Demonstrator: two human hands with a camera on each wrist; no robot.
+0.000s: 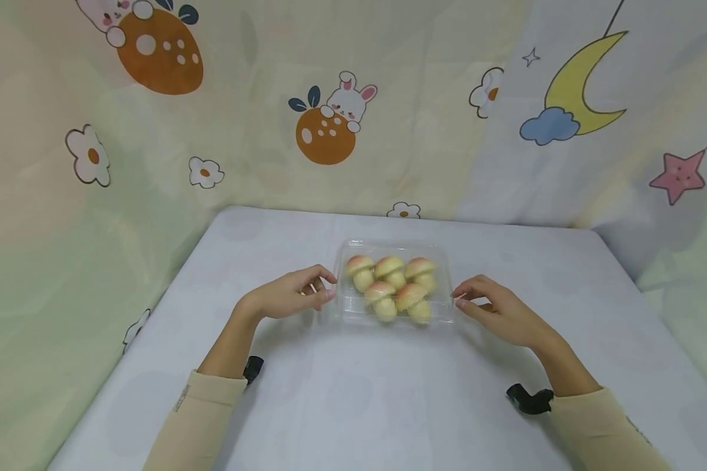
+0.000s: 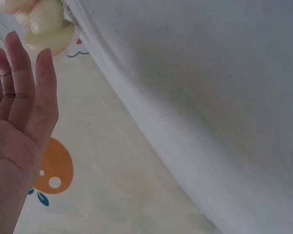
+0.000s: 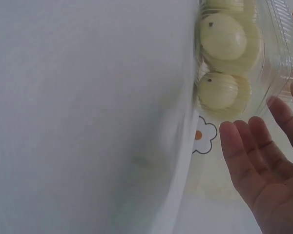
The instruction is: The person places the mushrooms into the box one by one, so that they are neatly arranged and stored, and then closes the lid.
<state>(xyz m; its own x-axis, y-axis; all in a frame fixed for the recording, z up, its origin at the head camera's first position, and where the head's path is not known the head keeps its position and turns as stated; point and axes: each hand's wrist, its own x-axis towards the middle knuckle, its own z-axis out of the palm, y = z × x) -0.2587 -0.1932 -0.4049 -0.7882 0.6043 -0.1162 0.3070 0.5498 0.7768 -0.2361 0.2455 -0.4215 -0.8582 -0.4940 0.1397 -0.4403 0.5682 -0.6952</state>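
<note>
A clear plastic box [image 1: 395, 247] lies on the white table, holding several mushroom-shaped pieces [image 1: 389, 268] with pale stems and yellow caps blushed red. At the box's left side is my left hand [image 1: 294, 292], its loosely bent fingertips right by the edge. My right hand [image 1: 497, 311] is at the opposite side, thumb and forefinger close to the box's edge. In the left wrist view, the left hand [image 2: 19, 112] has its fingers extended below the pieces [image 2: 46, 24]. The right wrist view shows the right hand's fingers [image 3: 261, 146] fairly straight beside the ribbed plastic wall [image 3: 278, 53].
The white-covered table [image 1: 353, 399] ends at a printed cloth backdrop [image 1: 424, 131] with bunnies, flowers and a moon. A black wrist device [image 1: 530, 399] sits at the right sleeve, and another black device [image 1: 253, 369] at the left sleeve.
</note>
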